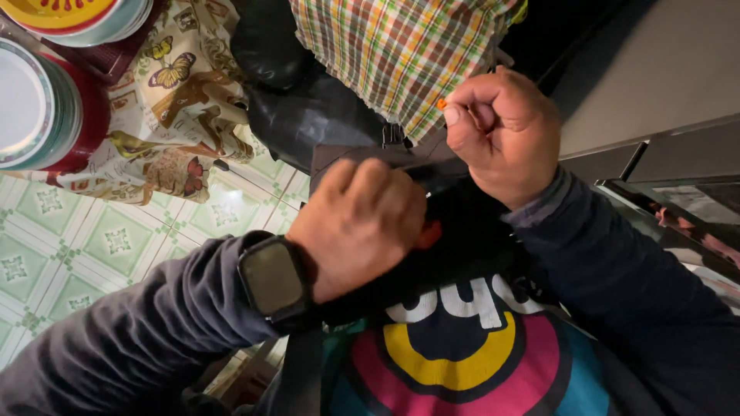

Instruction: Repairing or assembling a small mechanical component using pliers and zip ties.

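A black strap (401, 158) was seen gripped by both hands at the centre of the head view, its long axis running roughly from nine o'clock to three o'clock, tilted slightly upward toward the right. The left hand (358, 223), fingers curled tight, was closed over the strap's left part, a dark smartwatch (274, 277) worn on its wrist. The right hand (505, 131), held at about one o'clock from the left, was clenched into a fist, a tiny orange piece (441, 102) pinched at the thumb tip. A metal buckle (393, 137) was visible just above the strap, below a checked cloth (393, 54). A butterfly-printed cloth (185, 123) and stacked bowls (38, 108) were seen at ten o'clock, over green patterned floor tiles (92, 246).
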